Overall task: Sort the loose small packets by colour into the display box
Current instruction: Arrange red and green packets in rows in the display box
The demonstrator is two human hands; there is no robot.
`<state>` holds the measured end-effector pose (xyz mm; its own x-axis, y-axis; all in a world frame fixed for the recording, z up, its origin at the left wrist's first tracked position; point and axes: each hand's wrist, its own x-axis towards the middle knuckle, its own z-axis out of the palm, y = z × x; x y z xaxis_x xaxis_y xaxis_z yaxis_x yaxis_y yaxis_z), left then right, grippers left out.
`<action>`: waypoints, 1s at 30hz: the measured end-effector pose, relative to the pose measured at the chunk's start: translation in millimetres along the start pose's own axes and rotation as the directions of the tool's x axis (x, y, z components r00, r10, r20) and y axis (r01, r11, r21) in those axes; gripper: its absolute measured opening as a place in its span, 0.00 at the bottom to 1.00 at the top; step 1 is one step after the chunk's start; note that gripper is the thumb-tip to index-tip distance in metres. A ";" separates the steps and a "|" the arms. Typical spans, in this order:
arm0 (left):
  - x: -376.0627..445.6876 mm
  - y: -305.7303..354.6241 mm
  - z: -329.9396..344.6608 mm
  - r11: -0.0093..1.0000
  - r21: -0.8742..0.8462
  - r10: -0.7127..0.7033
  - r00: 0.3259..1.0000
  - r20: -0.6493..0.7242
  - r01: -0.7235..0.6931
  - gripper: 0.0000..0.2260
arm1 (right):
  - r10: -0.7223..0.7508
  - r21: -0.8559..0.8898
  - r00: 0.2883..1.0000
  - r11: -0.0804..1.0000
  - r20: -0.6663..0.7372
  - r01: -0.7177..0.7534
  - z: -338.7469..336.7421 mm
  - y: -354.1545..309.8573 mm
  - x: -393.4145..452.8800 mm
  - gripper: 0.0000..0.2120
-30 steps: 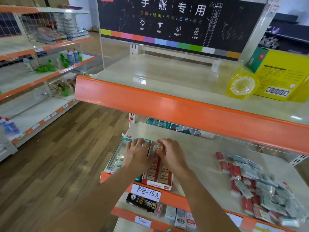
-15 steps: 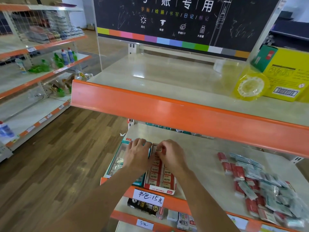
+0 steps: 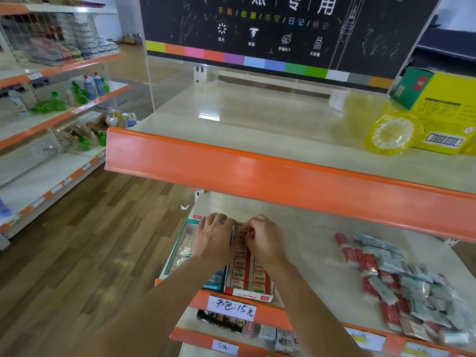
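1. display box (image 3: 247,279) sits at the shelf (image 3: 309,243) front edge, its red rows nearly full.
2. loose packets (image 3: 401,282) remain heaped well apart, rightward.
3. hands: left hand (image 3: 215,237) steadies the box; right hand (image 3: 262,240) has curled tighter, pinching a red packet (image 3: 243,231) into the back row.

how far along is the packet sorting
Partly done. The red display box already holds rows of red packets, and a few pale ones lie in the teal box beside it. In hand: the right hand pinches a packet at the red box's far end, with the left hand alongside. Left: a big mixed red and pale pile further right on the shelf.
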<state>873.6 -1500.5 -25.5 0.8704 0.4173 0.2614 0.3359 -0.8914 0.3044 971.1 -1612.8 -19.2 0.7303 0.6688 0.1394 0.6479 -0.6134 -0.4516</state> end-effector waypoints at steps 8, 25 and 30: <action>-2.7 0.3 -2.7 1.000 -0.008 -0.011 1.000 0.007 0.011 0.16 | 0.028 -0.010 1.000 1.000 0.009 -0.028 5.0 -0.5 -4.4 0.11; -12.7 20.1 -10.9 1.000 0.007 0.014 0.999 0.030 -0.014 0.17 | 0.020 0.059 0.998 0.998 -0.061 -0.016 -10.2 2.6 -20.3 0.12; -12.9 36.2 -7.1 0.999 -0.018 0.045 0.999 0.005 -0.045 0.17 | 0.022 0.009 0.996 1.000 -0.083 -0.021 -22.1 14.4 -28.1 0.10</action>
<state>871.9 -1536.9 -11.3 0.8865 0.3756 0.2704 0.2896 -0.9059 0.3089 964.7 -1649.7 -10.2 0.7598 0.6181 0.2018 0.6302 -0.6237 -0.4624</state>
